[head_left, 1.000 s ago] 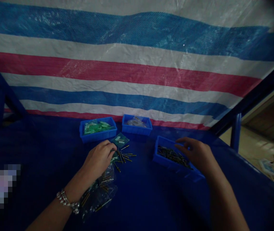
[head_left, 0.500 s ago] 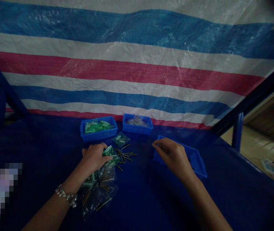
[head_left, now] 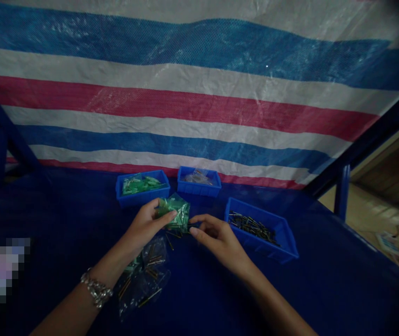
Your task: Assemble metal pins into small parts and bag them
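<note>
My left hand [head_left: 150, 218] is closed on a green plastic packet [head_left: 175, 212], its thumb lying across the front. At the packet's right edge, the thumb and forefinger of my right hand [head_left: 216, 238] are pinched together; what is between them, if anything, is too small and dark to make out. A few thin metal rods [head_left: 171, 240] lie on the table beneath the packet, partly covered by it. Nearer to me, clear plastic bags [head_left: 153, 270] with brass-coloured and dark rods inside lie beside my left wrist, over more green packets.
A blue bin of green packets [head_left: 143, 199] stands at the back left, beside a blue bin of clear bags [head_left: 199, 188]. To the right sits a larger blue bin [head_left: 283, 254] full of dark thin rods. Striped sheeting [head_left: 185, 107] hangs behind the blue table [head_left: 199, 298].
My right hand has come left from over the right bin to the green packet. My left hand has lifted slightly away and to the right, with the green packet.
</note>
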Motion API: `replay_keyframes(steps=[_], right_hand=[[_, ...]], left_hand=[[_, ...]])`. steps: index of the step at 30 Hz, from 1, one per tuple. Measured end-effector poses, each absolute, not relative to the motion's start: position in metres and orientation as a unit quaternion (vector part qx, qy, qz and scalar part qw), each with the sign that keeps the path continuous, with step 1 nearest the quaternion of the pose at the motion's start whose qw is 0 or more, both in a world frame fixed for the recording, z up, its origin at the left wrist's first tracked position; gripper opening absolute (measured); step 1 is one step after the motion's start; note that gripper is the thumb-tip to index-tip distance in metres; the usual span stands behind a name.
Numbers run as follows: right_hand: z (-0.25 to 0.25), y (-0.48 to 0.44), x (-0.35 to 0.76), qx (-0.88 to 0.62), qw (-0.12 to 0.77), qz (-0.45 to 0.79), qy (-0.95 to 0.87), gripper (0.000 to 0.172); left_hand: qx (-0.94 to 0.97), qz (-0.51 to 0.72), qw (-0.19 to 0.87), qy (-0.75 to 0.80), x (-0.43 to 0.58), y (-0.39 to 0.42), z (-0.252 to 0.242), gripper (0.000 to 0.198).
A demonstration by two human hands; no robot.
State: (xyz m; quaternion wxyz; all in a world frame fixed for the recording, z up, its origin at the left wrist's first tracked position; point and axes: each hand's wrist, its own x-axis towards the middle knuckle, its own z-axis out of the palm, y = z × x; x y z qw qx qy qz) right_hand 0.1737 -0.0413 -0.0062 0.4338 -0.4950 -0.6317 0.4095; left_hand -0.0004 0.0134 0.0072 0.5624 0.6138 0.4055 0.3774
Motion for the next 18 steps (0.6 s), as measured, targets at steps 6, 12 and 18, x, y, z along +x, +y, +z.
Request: replay_keyframes(steps=[6,12,18], right_hand=[[-0.014,-0.043,0.158,-0.423,0.466,0.511,-0.585,0.028],[-0.012,-0.042,0.161,-0.449,0.453,0.521,-0.567,0.033],[-0.012,-0.043,0.164,-0.450,0.456,0.536,-0.550,0.032]], left_hand=[[0.607,0.369,0.603,0.363,0.013,0.003,0.002,0.032],[0.610,0.347,0.607,0.374,0.011,0.003,0.005,0.030],[0.615,0.335,0.620,0.354,0.009,0.003,0.004,0.027]])
